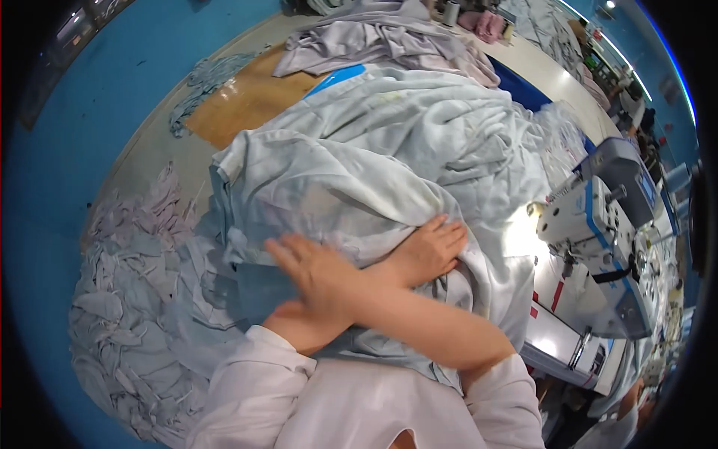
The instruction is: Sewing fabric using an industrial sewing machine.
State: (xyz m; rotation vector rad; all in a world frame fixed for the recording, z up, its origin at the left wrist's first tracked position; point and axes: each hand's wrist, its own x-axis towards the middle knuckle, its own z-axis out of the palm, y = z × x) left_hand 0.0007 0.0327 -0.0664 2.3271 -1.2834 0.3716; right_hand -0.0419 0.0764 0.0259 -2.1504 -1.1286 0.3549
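My forearms cross over a large pile of pale grey-green fabric [389, 179], the right one lying over the left. My left hand [430, 251] reaches to the right side and rests on a fold of the cloth, its fingers stretched out and slightly apart. Across on the left side is my right hand [307, 266], somewhat blurred, with spread fingers and nothing visible in them. It is above or against the near part of the cloth; contact cannot be told. The fabric is loosely folded, and its left edge hangs beside my right hand.
To the right stands a sewing machine [598, 232] with its lamp lit, on a white table. A heap of crumpled fabric pieces [127, 322] lies at the left. Lilac-grey cloth [374, 37] is piled at the back, near a brown board [239, 101]. Other people are at the far right.
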